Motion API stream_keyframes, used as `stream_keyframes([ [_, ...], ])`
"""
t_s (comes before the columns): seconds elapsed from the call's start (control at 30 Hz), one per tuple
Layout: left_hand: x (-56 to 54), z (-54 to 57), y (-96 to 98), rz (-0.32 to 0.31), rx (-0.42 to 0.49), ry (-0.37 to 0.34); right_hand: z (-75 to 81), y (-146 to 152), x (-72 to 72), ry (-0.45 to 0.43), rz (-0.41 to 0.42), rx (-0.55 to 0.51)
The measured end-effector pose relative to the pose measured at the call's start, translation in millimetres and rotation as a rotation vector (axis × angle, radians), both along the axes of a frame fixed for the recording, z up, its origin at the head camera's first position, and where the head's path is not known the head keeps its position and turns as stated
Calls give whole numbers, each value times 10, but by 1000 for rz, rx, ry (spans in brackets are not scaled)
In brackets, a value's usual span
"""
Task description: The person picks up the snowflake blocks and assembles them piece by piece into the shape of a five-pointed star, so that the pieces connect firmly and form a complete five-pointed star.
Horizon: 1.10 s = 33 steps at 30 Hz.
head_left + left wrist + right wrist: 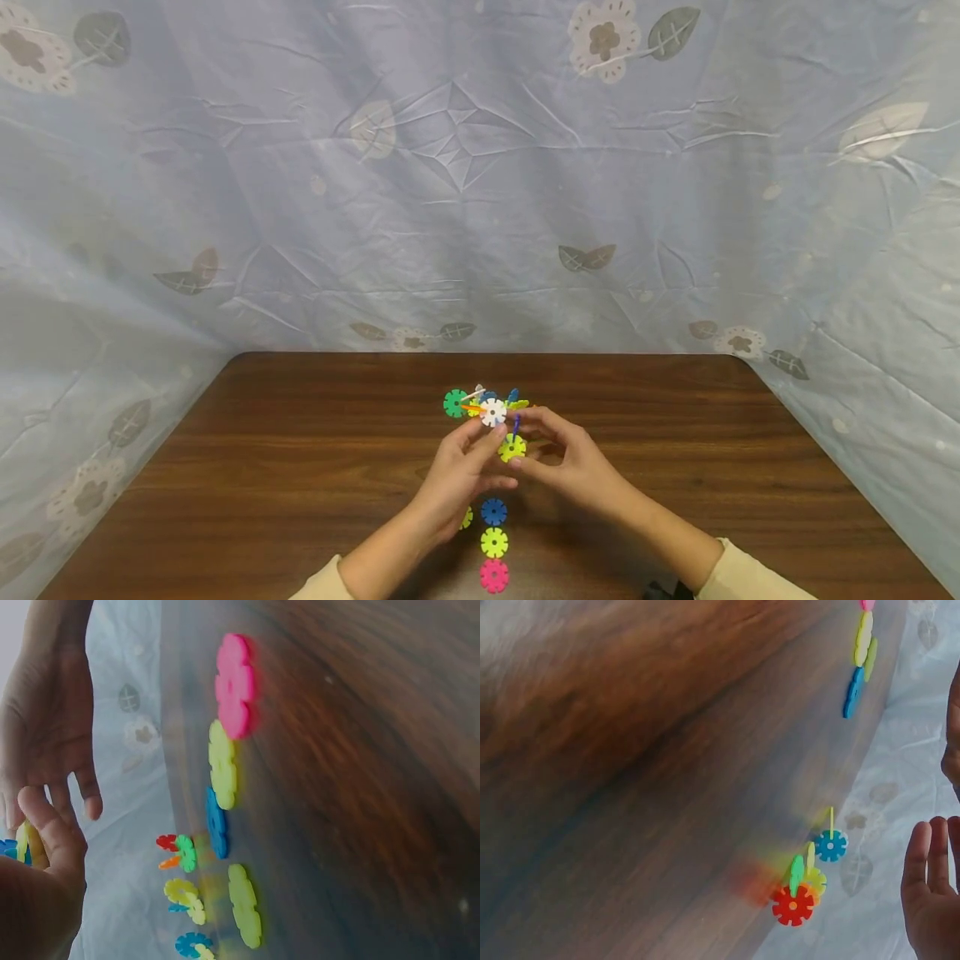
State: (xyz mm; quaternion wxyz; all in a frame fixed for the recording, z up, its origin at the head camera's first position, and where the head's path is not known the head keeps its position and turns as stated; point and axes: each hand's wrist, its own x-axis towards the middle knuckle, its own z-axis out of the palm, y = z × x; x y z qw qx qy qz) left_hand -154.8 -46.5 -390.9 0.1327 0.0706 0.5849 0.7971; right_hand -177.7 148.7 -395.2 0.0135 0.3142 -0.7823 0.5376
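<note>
Both hands hold up notched plastic discs above the table. My left hand [461,467] pinches with its thumb by a white disc [492,412]. My right hand [573,458] has its thumb at a yellow disc [512,448] and its index finger near an upright purple disc [516,427], seen edge-on. Behind the fingers, a green disc [454,403] and an orange disc [472,408] show in a colourful cluster. In the left wrist view, a yellow disc [23,841] sits between the left thumb and fingers. The hands partly hide how the pieces join.
On the brown table [300,467], a blue disc [493,511], a yellow disc [494,542] and a pink disc [494,575] lie in a row. Another yellow disc [244,906] lies beside them. A dark object [667,591] is at the front edge. Patterned cloth [450,208] surrounds the table.
</note>
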Motion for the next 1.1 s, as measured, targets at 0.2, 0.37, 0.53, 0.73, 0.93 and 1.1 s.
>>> stream_keyframes([
  [0.2,16,3,-7,39,-64,52,-62,-8,5,163,-50,51],
  [0.37,23,18,-11,63,-90,70,-94,-40,5,292,-86,51],
  [0.53,36,19,4,109,-104,99,-101,-97,26,356,-157,67],
  [0.73,68,4,31,185,-102,152,-146,-162,48,386,-186,76],
  [0.93,65,-6,35,218,-101,193,-151,-201,68,355,-205,93],
  [1.1,40,2,12,200,-91,179,-119,-210,73,348,-202,110],
])
